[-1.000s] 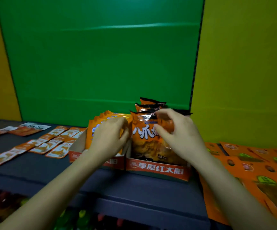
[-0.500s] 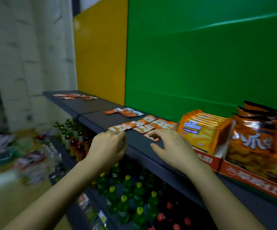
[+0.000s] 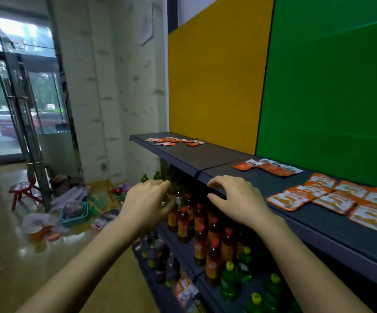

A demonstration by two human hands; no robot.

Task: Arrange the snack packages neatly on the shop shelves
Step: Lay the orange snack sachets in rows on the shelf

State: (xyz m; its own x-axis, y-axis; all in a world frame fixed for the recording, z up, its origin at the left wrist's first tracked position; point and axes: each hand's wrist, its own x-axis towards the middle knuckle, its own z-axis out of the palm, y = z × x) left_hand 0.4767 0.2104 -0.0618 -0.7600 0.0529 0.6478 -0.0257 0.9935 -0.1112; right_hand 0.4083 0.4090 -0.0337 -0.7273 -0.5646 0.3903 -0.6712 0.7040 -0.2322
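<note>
Shop shelf (image 3: 205,159), front edge: my left hand (image 3: 147,199) and right hand (image 3: 239,199) hover empty, fingers loosely curled, having left the boxed snacks; loose orange packets (image 3: 332,197) probably need tidying next.

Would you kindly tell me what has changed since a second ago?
Both hands let go of the upright orange packs in the display boxes and moved left along the shelf; the boxes are now out of view. The left hand and right hand hold nothing. The flat orange sachets stayed lying on the shelf.
</note>
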